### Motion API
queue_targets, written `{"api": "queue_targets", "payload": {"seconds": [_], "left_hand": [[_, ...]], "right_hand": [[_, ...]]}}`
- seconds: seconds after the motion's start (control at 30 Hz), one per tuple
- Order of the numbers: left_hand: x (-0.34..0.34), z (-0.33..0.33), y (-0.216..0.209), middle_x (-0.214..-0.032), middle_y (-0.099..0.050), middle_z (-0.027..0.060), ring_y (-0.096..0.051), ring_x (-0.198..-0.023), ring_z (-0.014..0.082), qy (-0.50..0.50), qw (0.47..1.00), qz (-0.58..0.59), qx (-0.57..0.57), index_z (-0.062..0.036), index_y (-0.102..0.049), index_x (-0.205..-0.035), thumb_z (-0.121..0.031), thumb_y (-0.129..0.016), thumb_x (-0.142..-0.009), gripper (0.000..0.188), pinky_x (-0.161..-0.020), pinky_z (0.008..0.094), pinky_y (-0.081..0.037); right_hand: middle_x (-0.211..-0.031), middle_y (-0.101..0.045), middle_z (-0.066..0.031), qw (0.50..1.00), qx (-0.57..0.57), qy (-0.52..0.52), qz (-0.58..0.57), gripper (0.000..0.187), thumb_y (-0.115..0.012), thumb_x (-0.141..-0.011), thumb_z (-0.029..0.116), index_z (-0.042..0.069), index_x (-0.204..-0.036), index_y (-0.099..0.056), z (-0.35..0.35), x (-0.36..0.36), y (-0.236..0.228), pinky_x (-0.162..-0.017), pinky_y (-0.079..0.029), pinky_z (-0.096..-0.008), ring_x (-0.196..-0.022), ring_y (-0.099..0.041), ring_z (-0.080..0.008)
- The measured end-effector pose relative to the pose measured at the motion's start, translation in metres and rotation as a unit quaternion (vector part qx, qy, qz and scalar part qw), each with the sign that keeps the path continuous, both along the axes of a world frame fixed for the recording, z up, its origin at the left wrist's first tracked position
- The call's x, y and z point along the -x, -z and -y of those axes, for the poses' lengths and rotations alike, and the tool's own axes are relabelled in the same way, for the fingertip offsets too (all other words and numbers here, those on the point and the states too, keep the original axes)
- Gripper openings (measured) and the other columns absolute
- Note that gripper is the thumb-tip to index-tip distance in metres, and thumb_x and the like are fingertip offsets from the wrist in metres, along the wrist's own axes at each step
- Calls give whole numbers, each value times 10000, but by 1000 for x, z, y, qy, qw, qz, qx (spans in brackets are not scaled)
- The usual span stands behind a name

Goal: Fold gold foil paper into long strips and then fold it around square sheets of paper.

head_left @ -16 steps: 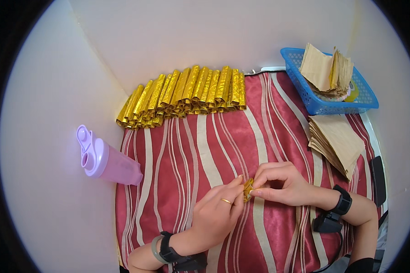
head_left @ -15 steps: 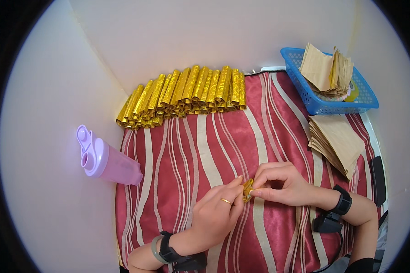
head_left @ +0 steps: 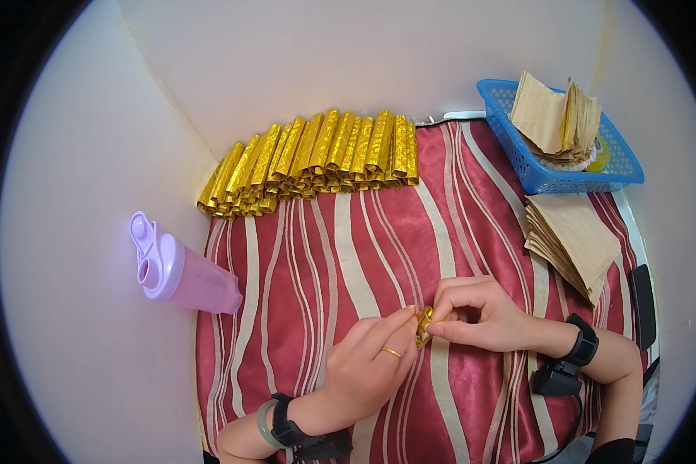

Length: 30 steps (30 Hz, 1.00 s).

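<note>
Between my hands, over the striped cloth, is a small folded tube of gold foil paper (head_left: 423, 328), its end facing up toward me. My left hand (head_left: 373, 362), with a ring on one finger, closes round the tube from the left and hides most of it. At the tube's open end, my right hand (head_left: 478, 311) pinches the rim between thumb and forefinger. Similar gold paper tubes (head_left: 317, 155) lie piled in a row at the back left, flattened and stacked on one another.
Red cloth with wavy cream stripes (head_left: 301, 263) covers the table. A purple shaker bottle (head_left: 197, 274) stands at the left. A blue basket (head_left: 576, 184) holds brown paper sheets; a further paper stack (head_left: 576, 240) lies before it. A black phone (head_left: 642, 307) rests at the right edge.
The left fingers have drawn in closer around the gold tube, which has shifted very slightly right. The right hand keeps its pinch almost in place.
</note>
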<state>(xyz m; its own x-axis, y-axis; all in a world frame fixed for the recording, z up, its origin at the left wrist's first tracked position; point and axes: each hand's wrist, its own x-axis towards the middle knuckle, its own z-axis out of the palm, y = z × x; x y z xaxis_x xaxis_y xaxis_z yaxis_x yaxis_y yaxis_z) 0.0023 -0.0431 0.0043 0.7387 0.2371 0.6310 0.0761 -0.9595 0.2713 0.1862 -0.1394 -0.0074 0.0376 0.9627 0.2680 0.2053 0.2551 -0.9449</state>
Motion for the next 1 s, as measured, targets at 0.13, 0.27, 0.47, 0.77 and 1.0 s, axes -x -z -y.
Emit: {"api": "queue_targets", "payload": {"seconds": [0.13,0.27,0.47,0.77,1.0], "left_hand": [[1,5,-6,-956,-683,91,-651,-721,224,-15,1000,-13,8,-23,-669,-935,17,-736,-690,257,-610,298,-518],[4,8,-7,-917,-660,76,-638,-704,216,-12,999,-19,-27,-25,-676,-916,3,-742,-684,243,-595,296,-509],[4,10,-7,-875,-617,58,-615,-672,201,-10,997,-15,-79,-30,-678,-881,-2,-744,-673,220,-558,287,-495],[1,9,-8,-856,-588,63,-599,-628,181,-13,1000,10,11,-54,-648,-858,19,-736,-667,223,-507,277,-483],[3,11,-13,-871,-593,65,-601,-638,180,-8,1000,-15,4,-49,-639,-855,20,-743,-664,228,-519,269,-493]], "right_hand": [[-732,-529,3,1000,-4,-8,-3,82,-688,-844,83,18,-810,-652,-1,0,-2,-535,-357,-233,-615,-467,-60],[-728,-530,-5,1000,-16,-8,24,75,-690,-836,77,20,-809,-649,0,0,-3,-539,-365,-237,-623,-487,-71],[-735,-547,-16,997,-52,9,52,65,-693,-825,70,19,-814,-654,-1,2,-3,-550,-394,-243,-632,-518,-91],[-772,-589,-24,999,-21,16,26,89,-706,-851,114,29,-866,-685,1,1,-2,-559,-408,-242,-641,-526,-86],[-781,-596,-26,999,-32,16,12,120,-695,-871,133,19,-866,-657,-2,0,3,-591,-417,-244,-679,-538,-88]]}}
